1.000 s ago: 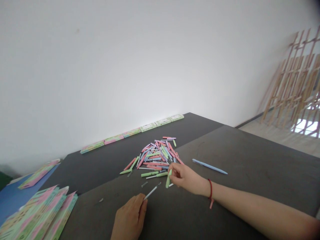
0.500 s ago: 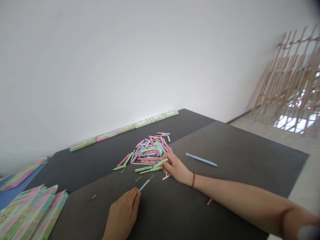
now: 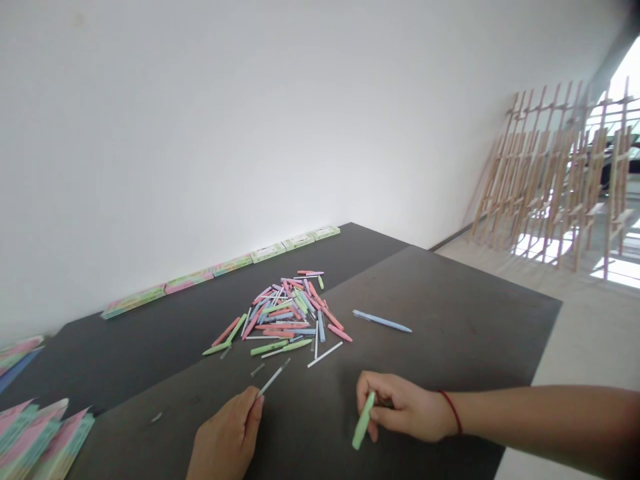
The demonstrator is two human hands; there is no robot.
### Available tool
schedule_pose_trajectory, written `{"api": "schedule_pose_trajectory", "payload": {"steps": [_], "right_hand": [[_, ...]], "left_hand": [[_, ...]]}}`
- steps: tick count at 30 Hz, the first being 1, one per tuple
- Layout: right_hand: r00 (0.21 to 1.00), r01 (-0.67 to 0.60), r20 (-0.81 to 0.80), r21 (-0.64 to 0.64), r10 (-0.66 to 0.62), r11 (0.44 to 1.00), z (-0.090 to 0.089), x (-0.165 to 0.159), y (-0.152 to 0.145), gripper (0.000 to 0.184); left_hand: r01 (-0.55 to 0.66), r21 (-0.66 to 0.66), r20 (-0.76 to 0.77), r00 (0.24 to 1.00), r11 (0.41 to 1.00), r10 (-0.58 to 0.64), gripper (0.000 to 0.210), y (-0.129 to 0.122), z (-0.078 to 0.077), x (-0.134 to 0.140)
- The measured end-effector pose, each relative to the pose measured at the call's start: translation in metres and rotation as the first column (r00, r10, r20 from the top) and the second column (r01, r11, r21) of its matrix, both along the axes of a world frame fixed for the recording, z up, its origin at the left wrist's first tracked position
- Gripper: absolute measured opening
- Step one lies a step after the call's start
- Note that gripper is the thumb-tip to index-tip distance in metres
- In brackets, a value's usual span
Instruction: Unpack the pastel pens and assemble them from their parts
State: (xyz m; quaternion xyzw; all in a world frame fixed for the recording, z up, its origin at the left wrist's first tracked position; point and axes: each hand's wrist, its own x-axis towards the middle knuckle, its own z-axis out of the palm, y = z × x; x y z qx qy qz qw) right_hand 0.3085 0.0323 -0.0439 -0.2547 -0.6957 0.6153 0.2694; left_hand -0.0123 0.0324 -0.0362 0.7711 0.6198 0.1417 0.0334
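Note:
My left hand point(image 3: 227, 430) is closed on a thin white pen refill point(image 3: 273, 379), its clear-tipped end pointing up and away to the right. My right hand point(image 3: 403, 405) pinches a light green pen barrel point(image 3: 363, 423) between thumb and fingers, above the dark table near its front. Beyond both hands lies a heap of pen parts point(image 3: 285, 308) in pink, red, green, blue and lilac, with white refills among them. A loose white refill point(image 3: 325, 355) rests at the heap's near right side. A small clear cap point(image 3: 257, 369) lies close to the left hand's refill.
One whole blue pen point(image 3: 383, 321) lies right of the heap. Flat pastel boxes point(image 3: 233, 265) line the table's back edge along the wall. More pastel packs point(image 3: 47, 447) stack at the lower left. Wooden easels point(image 3: 550, 173) lean at the right beyond the dark table point(image 3: 450, 293).
My right hand has drawn back from the heap toward me and right, bringing the green pen barrel with it. My left hand still holds the refill. The view has shifted a little right.

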Motion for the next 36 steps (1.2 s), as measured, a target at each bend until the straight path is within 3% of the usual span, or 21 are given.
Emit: {"api": "schedule_pose_trajectory", "payload": {"steps": [4,8,12,17,24,31,36], "right_hand": [[0.993,0.029,-0.119,0.033,-0.025,0.999,-0.006,-0.047,0.041,0.022],[0.975,0.146,-0.174,0.039,-0.137,0.989,-0.01,-0.099,0.082,0.016],[0.951,0.245,-0.205,0.044,-0.231,0.968,-0.006,-0.128,0.104,0.012],[0.915,0.334,-0.249,0.027,-0.317,0.942,0.005,-0.113,0.095,0.015],[0.94,0.281,-0.176,-0.086,-0.293,0.956,0.006,-0.077,0.069,0.022],[0.943,0.273,-0.163,-0.11,-0.289,0.956,-0.001,-0.083,0.073,0.02],[0.966,0.195,-0.145,-0.141,-0.215,0.971,-0.007,-0.091,0.066,0.02]], "left_hand": [[0.023,0.054,0.004,1.0,0.998,-0.024,0.031,-0.002,0.0,0.0],[0.019,0.103,0.027,0.999,0.995,-0.022,0.03,-0.002,0.0,-0.003],[0.006,0.113,0.032,0.999,0.994,-0.01,0.03,-0.001,-0.002,-0.004],[0.033,0.032,-0.02,0.999,0.999,-0.032,0.029,-0.003,0.002,0.001],[0.06,-0.005,-0.057,0.997,0.998,-0.06,0.027,-0.006,0.005,0.005],[0.081,-0.009,-0.073,0.994,0.997,-0.082,0.03,-0.006,0.004,0.004],[0.098,-0.042,-0.112,0.988,0.994,-0.102,0.029,-0.006,0.005,0.008]]}}
